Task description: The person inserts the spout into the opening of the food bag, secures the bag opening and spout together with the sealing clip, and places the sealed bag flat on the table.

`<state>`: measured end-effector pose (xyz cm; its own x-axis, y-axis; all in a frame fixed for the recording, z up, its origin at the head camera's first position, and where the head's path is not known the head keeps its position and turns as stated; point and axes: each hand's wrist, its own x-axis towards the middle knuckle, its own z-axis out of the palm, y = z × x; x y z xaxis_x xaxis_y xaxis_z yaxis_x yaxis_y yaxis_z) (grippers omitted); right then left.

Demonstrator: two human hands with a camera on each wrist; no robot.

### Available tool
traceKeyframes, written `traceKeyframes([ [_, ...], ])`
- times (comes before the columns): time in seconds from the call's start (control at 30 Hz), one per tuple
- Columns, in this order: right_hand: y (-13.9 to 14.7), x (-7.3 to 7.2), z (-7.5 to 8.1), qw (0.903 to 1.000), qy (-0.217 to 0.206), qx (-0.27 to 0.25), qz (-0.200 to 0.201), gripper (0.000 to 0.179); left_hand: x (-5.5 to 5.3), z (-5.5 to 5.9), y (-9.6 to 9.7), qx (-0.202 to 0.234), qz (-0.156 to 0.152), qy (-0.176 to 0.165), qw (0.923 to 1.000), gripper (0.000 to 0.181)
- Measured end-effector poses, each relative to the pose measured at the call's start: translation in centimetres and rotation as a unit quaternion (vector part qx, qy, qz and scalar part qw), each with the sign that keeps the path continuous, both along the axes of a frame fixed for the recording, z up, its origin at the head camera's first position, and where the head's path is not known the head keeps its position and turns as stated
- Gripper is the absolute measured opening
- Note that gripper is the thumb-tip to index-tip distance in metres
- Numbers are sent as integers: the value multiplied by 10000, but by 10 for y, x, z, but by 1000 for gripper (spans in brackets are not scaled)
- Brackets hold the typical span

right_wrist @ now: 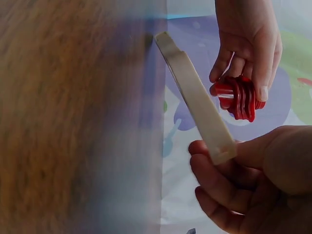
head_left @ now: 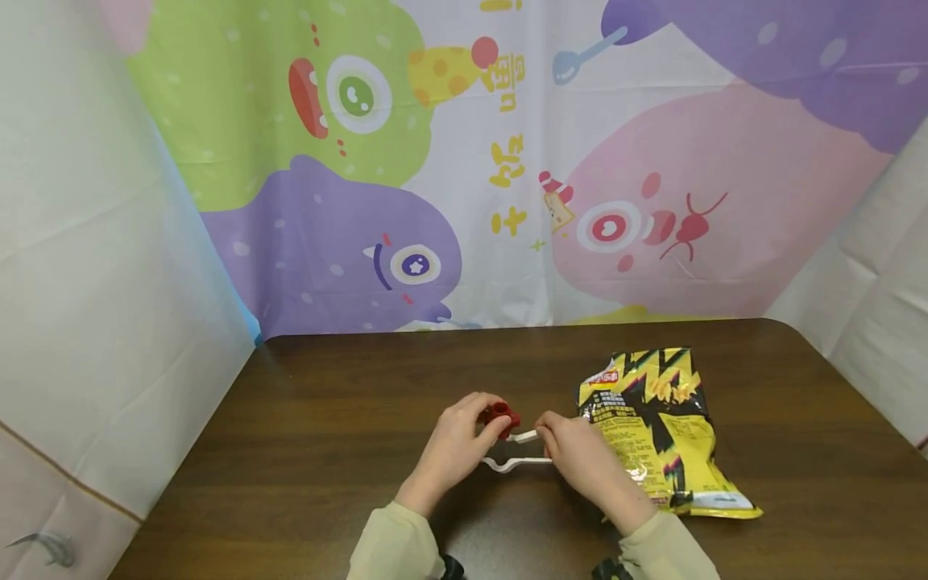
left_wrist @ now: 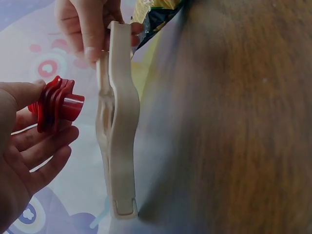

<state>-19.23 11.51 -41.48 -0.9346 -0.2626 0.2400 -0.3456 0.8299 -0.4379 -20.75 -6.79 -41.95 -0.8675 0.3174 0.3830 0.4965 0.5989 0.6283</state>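
Note:
Thumb and fingers of my left hand (head_left: pixel 458 439) pinch a small red plastic spout piece (left_wrist: pixel 57 105) with wavy flanges and a short round tube. My right hand (head_left: pixel 583 461) grips one end of a long cream-coloured bag clip (left_wrist: pixel 122 107), whose middle bulges outward. Two strips of the clip show apart in the head view, and its far end points toward my left side. In the right wrist view the red piece (right_wrist: pixel 239 96) is beside the clip (right_wrist: pixel 200 105), with a gap between them. Both are held above the table.
A yellow and black snack bag (head_left: pixel 685 451) lies on the dark wooden table (head_left: pixel 319 483), just right of my right hand and partly behind it. A cartoon-printed curtain (head_left: pixel 507 274) hangs along the table's back edge, with pale fabric at both sides.

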Motion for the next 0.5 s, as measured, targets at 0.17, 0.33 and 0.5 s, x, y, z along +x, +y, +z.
traceKeyframes([
  [0.17, -1, 2, -1, 9994, -196, 255, 141, 9, 0, 0, -1, -45, 71, -25, 10000, 23],
  [0.33, -2, 3, -3, 9983, -390, 369, 222, 7, 0, 0, -1, -111, 132, 9, 9999, 22],
  [0.5, -2, 4, -6, 9979, -320, 412, 393, 8, 0, 0, 0, -98, 140, 99, 9998, 21],
])
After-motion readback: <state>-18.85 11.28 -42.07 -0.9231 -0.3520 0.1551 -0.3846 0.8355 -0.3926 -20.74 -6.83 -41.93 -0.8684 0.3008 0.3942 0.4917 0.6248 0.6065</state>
